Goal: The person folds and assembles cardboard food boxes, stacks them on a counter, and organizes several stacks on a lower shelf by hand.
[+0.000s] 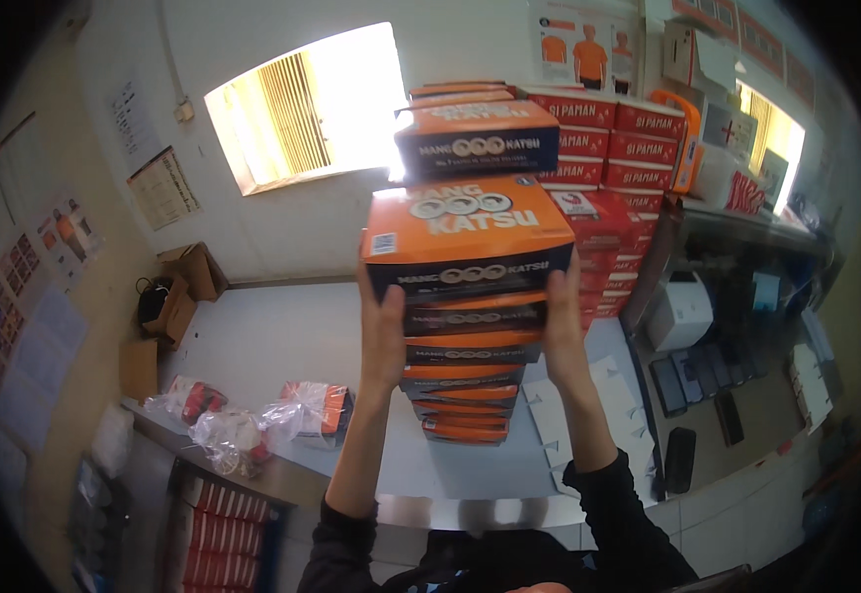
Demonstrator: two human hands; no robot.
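Observation:
Both my hands press on the sides of an orange and dark blue food box at the top of a tall stack. My left hand lies along the box's left side, thumb toward the front. On the opposite side, my right hand holds it the same way. Below it, several matching boxes go down to the white table. Just behind stands another stack of orange boxes, a little higher in the picture. Whether the held box rests on the one under it I cannot tell.
Red boxes are piled behind to the right. Flat white card lies on the white table by my right arm. Plastic-wrapped packs sit at left. Several phones and a white printer-like device occupy the right counter.

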